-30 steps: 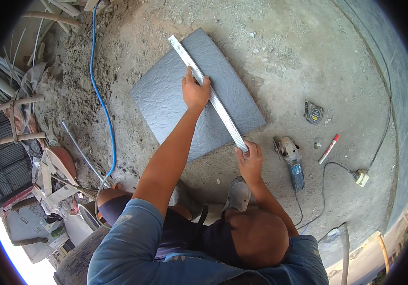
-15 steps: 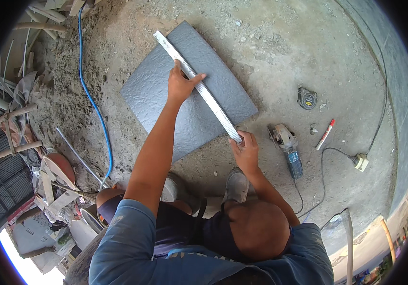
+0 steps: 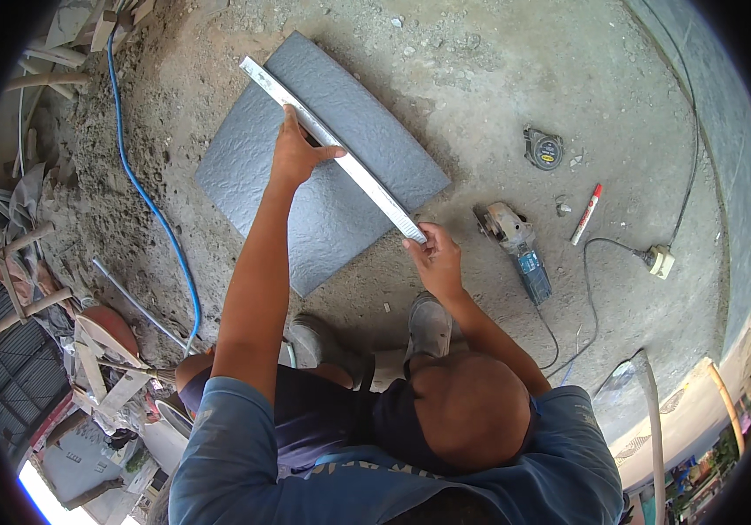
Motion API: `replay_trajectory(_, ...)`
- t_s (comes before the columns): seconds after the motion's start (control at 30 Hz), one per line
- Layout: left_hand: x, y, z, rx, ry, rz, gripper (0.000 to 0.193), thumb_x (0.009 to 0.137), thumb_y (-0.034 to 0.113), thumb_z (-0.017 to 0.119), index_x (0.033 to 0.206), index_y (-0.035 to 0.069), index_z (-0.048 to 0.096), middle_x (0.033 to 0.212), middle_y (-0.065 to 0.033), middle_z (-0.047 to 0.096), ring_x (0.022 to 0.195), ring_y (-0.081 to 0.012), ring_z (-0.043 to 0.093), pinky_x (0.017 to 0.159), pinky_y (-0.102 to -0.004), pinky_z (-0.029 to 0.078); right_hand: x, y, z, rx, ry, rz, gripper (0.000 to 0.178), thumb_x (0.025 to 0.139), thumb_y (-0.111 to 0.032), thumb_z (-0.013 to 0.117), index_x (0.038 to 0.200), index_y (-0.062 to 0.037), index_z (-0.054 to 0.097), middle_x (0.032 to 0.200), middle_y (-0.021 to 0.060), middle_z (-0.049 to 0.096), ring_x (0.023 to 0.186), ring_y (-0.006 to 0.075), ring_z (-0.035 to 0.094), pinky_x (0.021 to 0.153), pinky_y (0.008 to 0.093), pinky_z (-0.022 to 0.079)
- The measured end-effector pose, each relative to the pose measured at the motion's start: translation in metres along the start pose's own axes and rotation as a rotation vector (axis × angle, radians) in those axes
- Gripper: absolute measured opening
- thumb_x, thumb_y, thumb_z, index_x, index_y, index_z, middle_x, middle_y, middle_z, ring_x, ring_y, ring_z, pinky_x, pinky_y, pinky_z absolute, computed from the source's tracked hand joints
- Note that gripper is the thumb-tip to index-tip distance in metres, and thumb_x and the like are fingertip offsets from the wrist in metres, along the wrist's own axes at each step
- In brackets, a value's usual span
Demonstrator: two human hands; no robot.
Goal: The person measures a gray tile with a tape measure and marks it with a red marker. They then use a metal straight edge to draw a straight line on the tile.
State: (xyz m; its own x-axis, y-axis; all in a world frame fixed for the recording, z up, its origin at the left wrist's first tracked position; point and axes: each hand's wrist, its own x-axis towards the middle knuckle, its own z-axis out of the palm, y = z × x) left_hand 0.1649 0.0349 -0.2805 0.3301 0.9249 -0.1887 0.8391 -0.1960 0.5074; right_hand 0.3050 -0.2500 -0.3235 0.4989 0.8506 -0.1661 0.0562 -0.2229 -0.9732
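A dark grey square tile with a rough, textured face lies turned cornerwise on the ground. Across it runs a silver metal straightedge, slanting from the far left to the near right, both ends past the tile's edges. My left hand holds the straightedge near its middle, the thumb reaching across it and the fingertips at its left side. At the near end, just off the tile, my right hand pinches the straightedge between thumb and fingers. The left palm hides some of the tile.
Right of the tile lie an angle grinder, a tape measure and a red-capped marker. The grinder's cord leads to a pale plug connector. A blue hose and piled scrap wood are at left.
The whole view has shifted, so the tile and tools appear farther left and higher. Both hands stay on the straightedge, which keeps nearly the same place on the tile; the right fingers have shifted slightly.
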Motion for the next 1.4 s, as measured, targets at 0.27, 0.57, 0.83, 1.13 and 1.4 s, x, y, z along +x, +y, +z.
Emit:
replay_trajectory(0.27,0.002,0.010,-0.012,0.068,-0.047,-0.055,0.137,0.048,0.038,0.094,0.147,-0.011,0.014,0.134,-0.0293,0.046,0.116,-0.0379,0.054,0.100,-0.0389,0.046,0.003,-0.007,0.003,0.045,-0.035,0.044,0.036,0.084,-0.010,0.075,0.112,0.0029,0.056,0.086,0.0131,0.069,0.068,0.0112,0.064,0.058,0.0249,0.052)
replay_trajectory(0.57,-0.001,0.038,-0.020,0.433,-0.073,-0.099,0.131,0.047,0.045,0.092,0.148,-0.004,0.024,0.152,-0.0216,0.024,0.141,-0.0342,0.029,0.110,-0.0452,0.033,0.002,-0.001,0.001,0.032,-0.053,0.048,0.038,0.083,-0.008,0.074,0.115,0.0033,0.056,0.089,0.0120,0.069,0.072,0.0108,0.064,0.061,0.0245,0.052)
replay_trajectory(0.83,0.000,0.033,-0.016,0.324,-0.067,-0.062,0.129,0.048,0.041,0.093,0.145,-0.009,0.025,0.153,-0.0264,0.021,0.141,-0.0360,0.028,0.112,-0.0416,0.032,0.003,0.003,-0.002,0.007,-0.078,0.039,0.038,0.084,-0.009,0.074,0.115,0.0024,0.056,0.089,0.0115,0.069,0.072,0.0111,0.064,0.061,0.0247,0.052)
replay_trajectory(1.13,-0.004,0.032,-0.018,0.121,-0.080,-0.077,0.129,0.048,0.031,0.094,0.147,-0.008,0.020,0.153,-0.0319,0.013,0.138,-0.0427,0.032,0.111,-0.0404,0.036,0.003,0.008,-0.001,0.033,-0.071,0.004,0.035,0.084,-0.008,0.074,0.113,0.0025,0.056,0.090,0.0126,0.070,0.071,0.0109,0.064,0.061,0.0249,0.052)
replay_trajectory(1.4,-0.004,0.025,-0.016,0.080,-0.091,-0.093,0.131,0.049,0.030,0.093,0.149,-0.005,0.016,0.153,-0.0345,0.007,0.138,-0.0428,0.031,0.110,-0.0402,0.037,0.003,0.004,-0.002,0.005,-0.079,-0.012,0.033,0.085,-0.007,0.073,0.112,0.0029,0.058,0.089,0.0115,0.069,0.072,0.0091,0.062,0.063,0.0239,0.051)
